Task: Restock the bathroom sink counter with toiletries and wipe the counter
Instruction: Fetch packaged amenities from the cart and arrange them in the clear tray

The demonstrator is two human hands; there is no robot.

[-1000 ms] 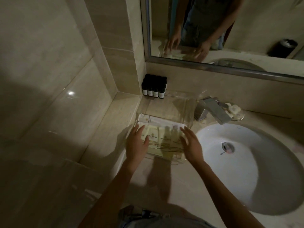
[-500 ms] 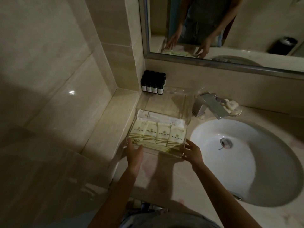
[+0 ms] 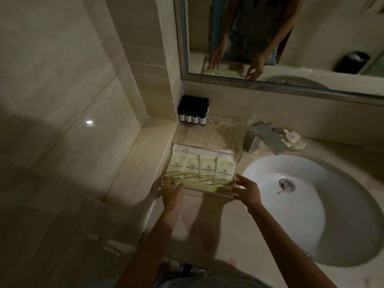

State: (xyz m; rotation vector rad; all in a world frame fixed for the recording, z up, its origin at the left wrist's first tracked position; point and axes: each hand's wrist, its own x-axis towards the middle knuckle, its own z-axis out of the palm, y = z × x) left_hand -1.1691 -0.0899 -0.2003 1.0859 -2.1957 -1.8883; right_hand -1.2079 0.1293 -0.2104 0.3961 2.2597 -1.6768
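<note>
A clear acrylic tray [image 3: 238,156] sits on the beige counter [image 3: 207,225] left of the sink. Several cream toiletry packets [image 3: 200,169] with green stripes lie in a row inside it, and a long white packet [image 3: 197,150] lies behind them. My left hand [image 3: 172,193] grips the tray's near left corner. My right hand [image 3: 247,191] holds the near right corner, fingers curled on the rim.
Several small dark bottles [image 3: 192,111] stand in the back corner against the wall. A chrome faucet [image 3: 268,140] and a soap dish [image 3: 293,139] sit behind the white basin [image 3: 311,204]. A mirror [image 3: 291,38] hangs above. Tiled wall closes the left side.
Both hands came off the top of the packets and drew back to the tray's near corners. The packets now lie uncovered in a neat row.
</note>
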